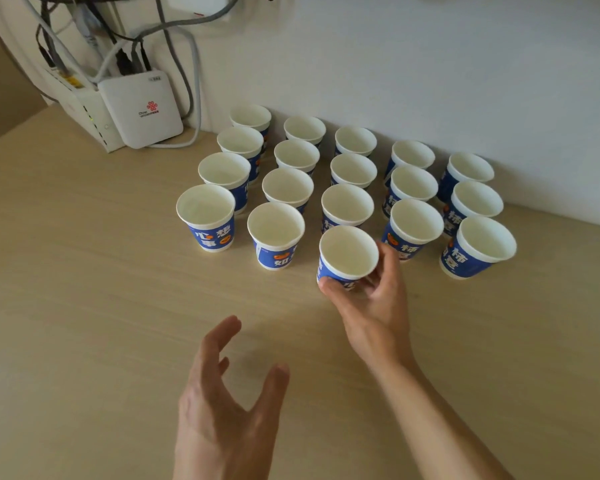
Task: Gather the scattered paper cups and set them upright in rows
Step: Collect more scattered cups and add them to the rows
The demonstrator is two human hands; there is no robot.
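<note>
At six o'clock of the rows point(287, 185), one cup point(348, 251) is gripped by the right hand point(374, 306) for level placing; the left hand point(222, 393) is spread.

We read "China" under a red knot logo on the white box point(141, 109); the smaller line below it is too small to read. In white on blue bands we read 心, 想 and 事 on the front-left cup point(207, 220), 如 on the cup beside it point(275, 237), and 柿 on the front-right cup point(478, 247). The held cup point(347, 254) has its print mostly hidden by the fingers point(390, 268) of the right hand point(371, 306).
</note>
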